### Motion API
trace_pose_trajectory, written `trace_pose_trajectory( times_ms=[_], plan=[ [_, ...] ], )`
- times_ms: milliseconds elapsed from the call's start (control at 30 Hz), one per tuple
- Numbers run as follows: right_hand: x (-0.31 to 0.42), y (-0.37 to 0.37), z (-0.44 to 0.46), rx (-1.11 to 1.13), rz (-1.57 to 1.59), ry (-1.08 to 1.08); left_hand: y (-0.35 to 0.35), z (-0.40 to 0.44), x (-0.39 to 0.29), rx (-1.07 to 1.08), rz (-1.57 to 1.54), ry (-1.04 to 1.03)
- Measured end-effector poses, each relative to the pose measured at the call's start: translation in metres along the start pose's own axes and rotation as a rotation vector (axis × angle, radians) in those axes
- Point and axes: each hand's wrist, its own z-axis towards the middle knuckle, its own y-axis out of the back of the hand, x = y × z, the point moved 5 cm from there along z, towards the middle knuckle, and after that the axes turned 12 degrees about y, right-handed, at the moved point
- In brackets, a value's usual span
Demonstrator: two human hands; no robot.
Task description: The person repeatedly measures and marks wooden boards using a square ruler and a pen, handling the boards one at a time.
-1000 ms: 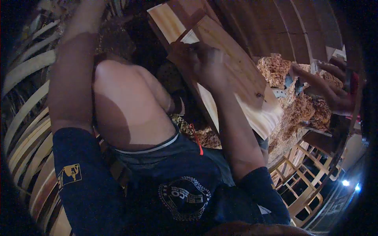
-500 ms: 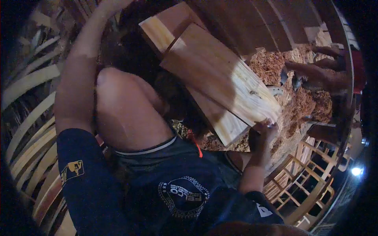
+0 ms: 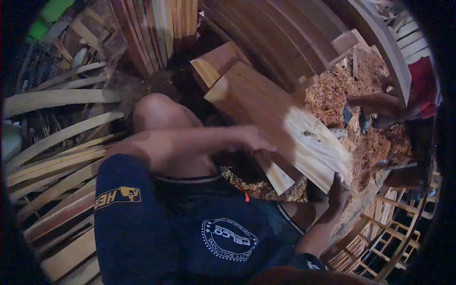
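A wide wooden board (image 3: 280,114) lies slanted across the middle, with a dark knot near its brightly lit lower end. Beneath it, a second board (image 3: 216,66) shows at the upper left, and a pale end sticks out below. My left hand (image 3: 254,138), smeared by motion, reaches across my knee to the near long edge of the top board. Its fingers are stretched out and hold nothing I can see; whether they touch the wood I cannot tell. At the lower right corner of the top board, my right hand (image 3: 338,192) grips the end, thumb against the edge.
Curved wooden strips (image 3: 61,102) lie stacked at left; upright planks (image 3: 161,33) stand behind. Large curved planks (image 3: 280,38) fill the back. Wood shavings (image 3: 332,97) cover the ground to the right. Another person's limb (image 3: 380,102) and red clothing (image 3: 422,88) are at far right, near a wooden lattice (image 3: 380,228).
My left hand has come down from the top left to the near edge of the boards. The view has shifted, so the boards appear lower and further right. My right hand stays at the board's end.
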Motion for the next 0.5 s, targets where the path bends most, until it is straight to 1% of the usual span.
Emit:
trace_pose_trajectory(
  times_ms=[33, 100, 133, 167, 233, 267, 300, 333, 367, 400, 433, 500],
  plan=[
    [-0.008, 0.002, -0.004, -0.084, 0.206, -0.051, -0.027, -0.013, -0.003, 0.119, -0.244, 0.061],
    [-0.024, 0.007, -0.011, -0.289, 0.626, -0.125, -0.075, 0.027, 0.014, 0.185, -0.825, 0.058],
    [-0.009, 0.017, -0.017, -0.317, 0.615, -0.098, -0.086, 0.042, 0.02, 0.212, -1.119, 0.05],
    [-0.002, 0.028, -0.021, -0.322, 0.621, -0.048, -0.084, 0.035, 0.015, 0.193, -1.199, 0.04],
    [0.023, 0.054, -0.032, -0.267, 0.518, 0.173, -0.078, 0.022, 0.007, 0.144, -1.366, 0.002],
    [0.042, 0.065, -0.039, -0.249, 0.481, 0.274, -0.076, 0.018, 0.006, 0.155, -1.38, -0.028],
    [0.085, 0.067, -0.048, -0.286, 0.637, 0.286, -0.073, 0.014, 0.008, 0.167, -1.39, -0.054],
    [0.113, 0.075, -0.053, -0.332, 0.604, 0.331, -0.07, 0.008, 0.008, 0.183, -1.395, -0.076],
    [0.138, 0.082, -0.057, -0.382, 0.571, 0.379, -0.06, -0.001, 0.007, 0.142, -1.489, -0.122],
    [0.151, 0.084, -0.054, -0.381, 0.558, 0.428, -0.044, -0.015, 0.003, 0.1, -1.583, -0.172],
    [0.164, 0.086, -0.05, -0.381, 0.546, 0.478, -0.03, -0.031, -0.001, 0.055, -1.678, -0.228],
    [0.188, 0.084, -0.032, -0.274, 0.559, 0.593, 0.005, -0.066, -0.009, 0.053, -1.792, -0.542]
  ],
)
